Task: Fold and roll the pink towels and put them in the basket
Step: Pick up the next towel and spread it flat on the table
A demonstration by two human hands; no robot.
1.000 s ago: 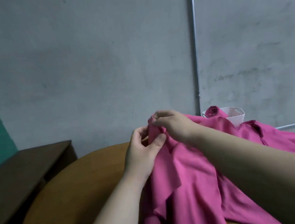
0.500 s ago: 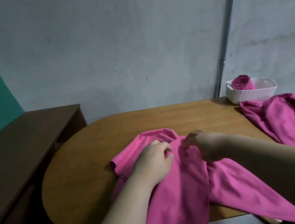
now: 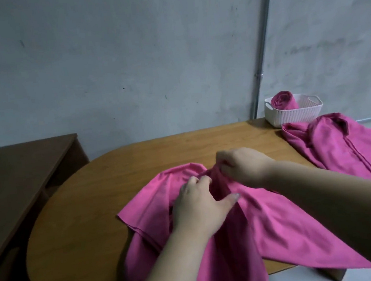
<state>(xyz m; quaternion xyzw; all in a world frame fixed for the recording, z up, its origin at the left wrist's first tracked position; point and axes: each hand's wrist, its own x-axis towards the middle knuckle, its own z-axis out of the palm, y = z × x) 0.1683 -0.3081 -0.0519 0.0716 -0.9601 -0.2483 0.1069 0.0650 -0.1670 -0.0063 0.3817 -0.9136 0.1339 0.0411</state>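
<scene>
Grey plaster wall (image 3: 146, 52) is filling the upper view, with a thin pipe (image 3: 261, 46) running down it at the right. Below, a rounded wooden table (image 3: 78, 222) is carrying everything, and a dark brown desk (image 3: 17, 178) is standing beside it at the left. One pink towel (image 3: 269, 218) is lying crumpled across the near middle of the table, its lower part hanging over the front edge. A second towel (image 3: 347, 145) is lying heaped at the far right, touching a white basket (image 3: 297, 116) that is sitting by the wall. A rolled towel (image 3: 283, 103) is resting inside the basket's left end. The hands are working close together on the pink towel: the left hand (image 3: 201, 207) is gripping bunched cloth with curled fingers, thumb lying along it, and the right hand (image 3: 240, 164) is pinching a raised fold just beyond.
</scene>
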